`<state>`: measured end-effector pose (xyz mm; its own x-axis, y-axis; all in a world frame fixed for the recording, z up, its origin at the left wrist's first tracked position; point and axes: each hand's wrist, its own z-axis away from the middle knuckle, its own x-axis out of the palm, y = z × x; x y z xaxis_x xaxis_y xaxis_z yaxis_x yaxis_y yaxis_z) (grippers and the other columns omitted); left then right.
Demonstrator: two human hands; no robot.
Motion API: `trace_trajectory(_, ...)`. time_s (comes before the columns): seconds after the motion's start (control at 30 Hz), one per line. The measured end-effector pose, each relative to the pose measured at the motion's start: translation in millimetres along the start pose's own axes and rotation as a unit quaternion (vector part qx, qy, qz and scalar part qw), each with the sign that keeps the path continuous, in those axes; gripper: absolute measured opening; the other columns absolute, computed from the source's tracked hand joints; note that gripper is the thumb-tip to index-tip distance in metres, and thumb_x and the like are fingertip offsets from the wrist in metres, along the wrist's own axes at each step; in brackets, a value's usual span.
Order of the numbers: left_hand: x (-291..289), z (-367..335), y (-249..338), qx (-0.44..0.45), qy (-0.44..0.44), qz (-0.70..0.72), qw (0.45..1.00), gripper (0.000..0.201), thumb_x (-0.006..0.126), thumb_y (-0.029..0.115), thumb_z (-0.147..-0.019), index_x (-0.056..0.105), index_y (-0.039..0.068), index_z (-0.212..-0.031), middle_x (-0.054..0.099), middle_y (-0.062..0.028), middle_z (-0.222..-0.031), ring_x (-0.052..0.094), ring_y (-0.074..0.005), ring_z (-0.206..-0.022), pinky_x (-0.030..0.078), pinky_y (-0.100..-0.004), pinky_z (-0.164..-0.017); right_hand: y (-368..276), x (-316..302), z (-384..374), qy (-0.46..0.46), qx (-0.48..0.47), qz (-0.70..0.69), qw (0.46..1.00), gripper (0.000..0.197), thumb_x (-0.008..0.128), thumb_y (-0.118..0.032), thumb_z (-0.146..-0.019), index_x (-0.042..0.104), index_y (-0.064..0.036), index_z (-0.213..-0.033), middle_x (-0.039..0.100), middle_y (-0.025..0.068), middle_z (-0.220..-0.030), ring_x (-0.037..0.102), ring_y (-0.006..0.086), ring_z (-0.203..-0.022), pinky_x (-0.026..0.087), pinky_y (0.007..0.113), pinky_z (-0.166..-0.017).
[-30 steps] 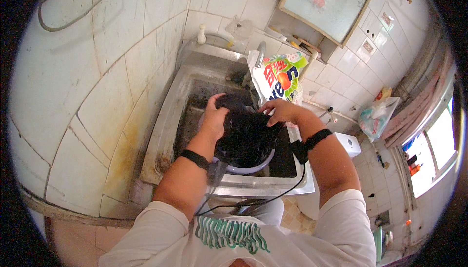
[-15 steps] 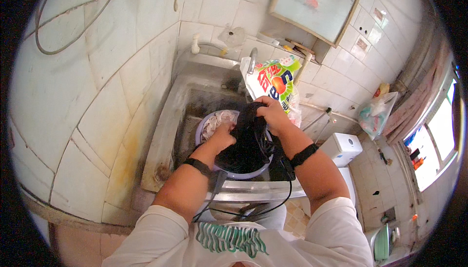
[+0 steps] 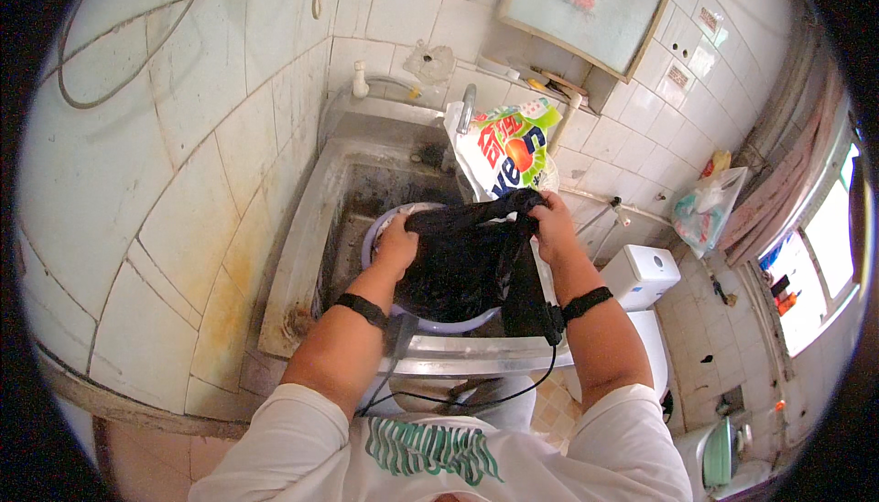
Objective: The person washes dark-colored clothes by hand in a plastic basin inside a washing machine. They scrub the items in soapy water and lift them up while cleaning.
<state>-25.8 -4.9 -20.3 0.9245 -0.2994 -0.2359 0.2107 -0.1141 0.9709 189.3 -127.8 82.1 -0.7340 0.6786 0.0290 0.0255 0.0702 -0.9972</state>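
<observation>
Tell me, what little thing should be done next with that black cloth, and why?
Perhaps lower the black cloth into the pale purple basin: the left grip and right grip hold its upper part spread between them, and the rest hangs over the basin.

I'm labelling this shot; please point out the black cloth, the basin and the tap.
Black cloth [image 3: 458, 266], head view: middle of the fabric.
Basin [image 3: 458, 326], head view: its near rim.
Tap [image 3: 468, 108], head view: its metal spout.

Pink curtain [image 3: 795, 201] beside bright window [image 3: 831, 250]
</observation>
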Motion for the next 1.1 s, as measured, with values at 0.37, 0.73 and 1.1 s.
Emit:
trace_trajectory(0.37, -23, 9, 44, -0.025, -0.027, 0.498, 0.867, 0.048, 0.031, -0.006, -0.080, 0.038, 0.007, -0.126, 0.052, -0.0109, -0.108, 0.056, -0.0232, -0.090, 0.050, -0.0326, -0.075, 42, 38, 1, -0.312, -0.087, 0.258, 0.910, 0.030, 0.056, -0.001, -0.075, 0.057, -0.0002, -0.105, 0.062, 0.0103, -0.100, 0.060, 0.0201, -0.085, 0.048, 0.028, -0.073)
trace_trajectory(0.73, -10, -6, 21, -0.025, -0.119, 0.602, 0.789, 0.032, 0.038, -0.001, -0.085, 0.051, 0.003, -0.114, 0.057, -0.0121, -0.106, 0.057, -0.0239, -0.095, 0.047, -0.0352, -0.084, 76, 93, 1, -0.351, -0.054, 0.204, 0.912, 0.066, 0.065, 0.002, -0.069, 0.039, -0.0052, -0.130, 0.049, 0.0087, -0.123, 0.047, 0.0201, -0.111, 0.034, 0.031, -0.097)
trace_trajectory(1.1, -8, -22, 6, 0.057, -0.064, 0.469, 0.879, 0.031, 0.038, -0.010, -0.076, 0.062, 0.002, -0.091, 0.059, -0.0077, -0.107, 0.052, -0.0235, -0.105, 0.038, -0.0354, -0.095, 58, 72, -19, -0.381, -0.044, 0.257, 0.887, 0.054, 0.068, 0.007, -0.060, 0.053, -0.0009, -0.112, 0.060, 0.0069, -0.097, 0.056, 0.0184, -0.090, 0.045, 0.029, -0.079)
